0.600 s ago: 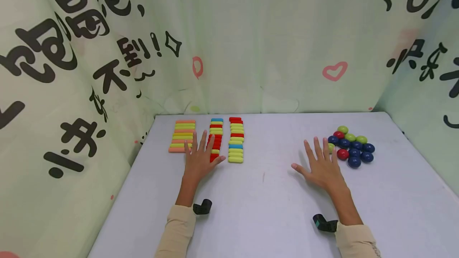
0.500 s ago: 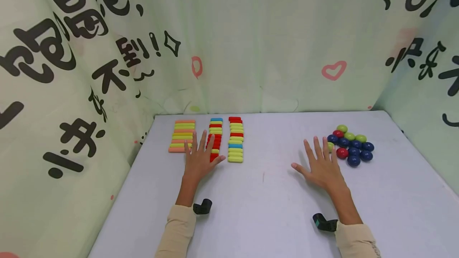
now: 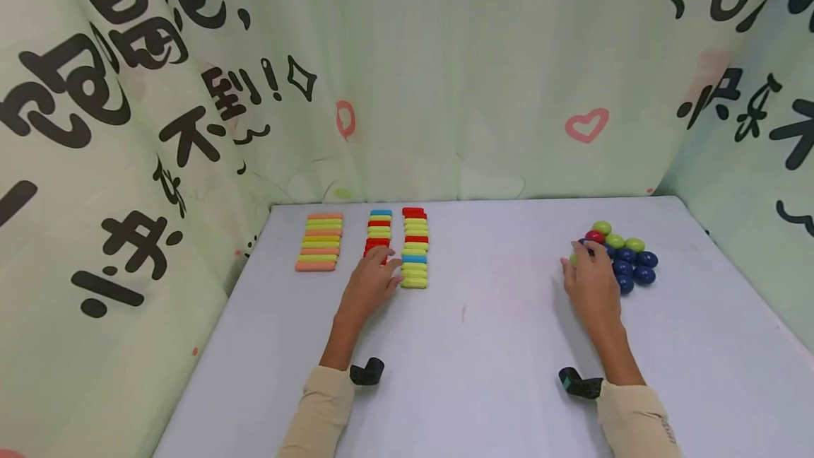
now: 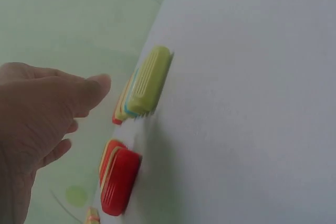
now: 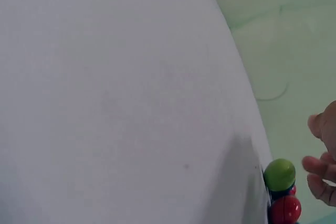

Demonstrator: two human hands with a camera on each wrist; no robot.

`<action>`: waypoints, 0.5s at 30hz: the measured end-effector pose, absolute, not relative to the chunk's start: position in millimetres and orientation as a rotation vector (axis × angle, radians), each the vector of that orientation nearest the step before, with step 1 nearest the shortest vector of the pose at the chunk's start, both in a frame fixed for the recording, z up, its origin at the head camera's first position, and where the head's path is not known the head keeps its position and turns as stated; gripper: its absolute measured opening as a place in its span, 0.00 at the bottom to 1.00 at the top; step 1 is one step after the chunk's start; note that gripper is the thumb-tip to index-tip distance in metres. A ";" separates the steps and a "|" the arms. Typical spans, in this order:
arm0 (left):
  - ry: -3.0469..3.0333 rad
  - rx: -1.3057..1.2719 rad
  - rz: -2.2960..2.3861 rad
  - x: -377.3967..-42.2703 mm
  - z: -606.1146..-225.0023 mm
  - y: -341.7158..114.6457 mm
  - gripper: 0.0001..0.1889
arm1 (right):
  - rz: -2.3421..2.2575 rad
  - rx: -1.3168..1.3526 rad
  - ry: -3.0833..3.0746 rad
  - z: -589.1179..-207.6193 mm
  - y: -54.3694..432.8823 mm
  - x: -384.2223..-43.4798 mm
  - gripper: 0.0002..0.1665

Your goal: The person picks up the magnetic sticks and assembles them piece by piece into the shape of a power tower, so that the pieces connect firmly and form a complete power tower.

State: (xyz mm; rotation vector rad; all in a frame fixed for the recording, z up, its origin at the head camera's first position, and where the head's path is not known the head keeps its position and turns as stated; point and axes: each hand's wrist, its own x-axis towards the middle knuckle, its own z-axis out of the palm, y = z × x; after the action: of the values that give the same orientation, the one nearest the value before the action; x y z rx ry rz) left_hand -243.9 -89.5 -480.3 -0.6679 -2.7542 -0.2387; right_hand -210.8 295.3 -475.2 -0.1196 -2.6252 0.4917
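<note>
My left hand (image 3: 365, 285) hovers over the near end of the middle row of red, yellow-green and blue plastic bars (image 3: 379, 230), hiding part of it. Its fingers bend loosely. In the left wrist view its thumb stands apart from a green bar (image 4: 149, 80) and a red bar (image 4: 119, 182), and nothing is in its grasp. Over the left side of a cluster of small glossy balls is my right hand (image 3: 594, 285), fingers loosely bent and empty. Below its fingertips in the right wrist view sit a green ball (image 5: 280, 174) and a red ball (image 5: 286, 210).
Beside the left hand lies another row of yellow-green, red and blue bars (image 3: 415, 246). Further left is a row of orange and yellow bars (image 3: 319, 242). Dark blue balls (image 3: 645, 275) lie at the cluster's right. A printed curtain (image 3: 496, 90) borders the white table (image 3: 483, 373).
Both hands had fingers spread wide; now the fingers are bent. The left hand has shifted slightly right over the middle row, and the right hand has moved right over the balls.
</note>
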 end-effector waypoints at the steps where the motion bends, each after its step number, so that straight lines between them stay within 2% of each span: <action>1: -2.740 -0.687 -0.244 -244.4 -480.3 -86.7 0.20 | 0.507 -0.152 -2.635 -475.4 297.8 -214.0 0.25; 8: -2.759 -0.741 -0.244 -240.8 -482.3 -71.4 0.16 | 0.554 -0.203 -2.838 -477.9 310.9 -226.6 0.25; 15: -2.771 -0.753 -0.201 -236.9 -489.7 -66.0 0.19 | 0.611 -0.004 -2.923 -479.9 301.7 -226.1 0.25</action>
State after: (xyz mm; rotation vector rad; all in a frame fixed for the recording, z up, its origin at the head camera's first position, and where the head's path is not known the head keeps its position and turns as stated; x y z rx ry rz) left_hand -236.9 -66.0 -489.7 -0.7529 -2.7710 -0.2011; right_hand -226.1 301.7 -479.9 -0.0045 -2.9233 0.6114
